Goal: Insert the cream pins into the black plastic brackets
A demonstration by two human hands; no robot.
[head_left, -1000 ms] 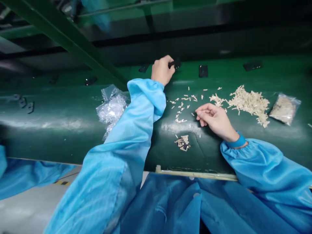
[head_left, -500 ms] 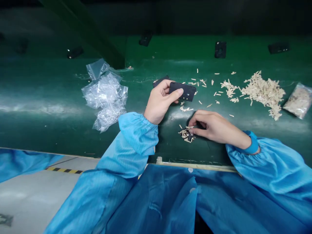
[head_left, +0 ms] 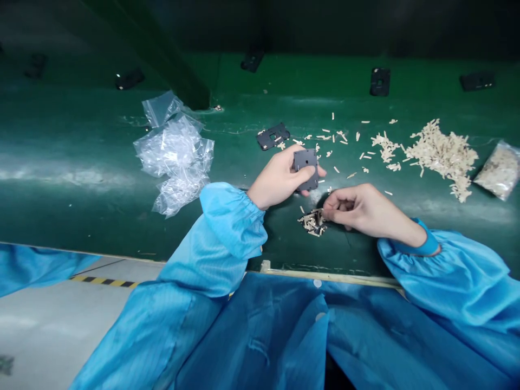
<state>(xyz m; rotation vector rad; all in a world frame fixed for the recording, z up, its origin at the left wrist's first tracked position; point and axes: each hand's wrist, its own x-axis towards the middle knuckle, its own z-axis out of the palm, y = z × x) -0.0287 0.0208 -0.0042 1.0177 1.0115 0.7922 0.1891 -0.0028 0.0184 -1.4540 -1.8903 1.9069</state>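
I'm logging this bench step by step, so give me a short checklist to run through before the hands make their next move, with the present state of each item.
1. Left hand has a firm pinch on the dark plate: ok, thumb and fingers clamp its edges.
2. Right hand is at the small pile of pale pieces: ok, fingertips touch its right edge.
3. A piece is pinched in the right fingers: cannot tell, the fingertips hide it.
4. Plate is off the green belt: ok, held above it.
5. Second dark plate lies apart from the hands: ok, further back on the belt.
6. Supply of pieces: ok, large pale heap to the right.
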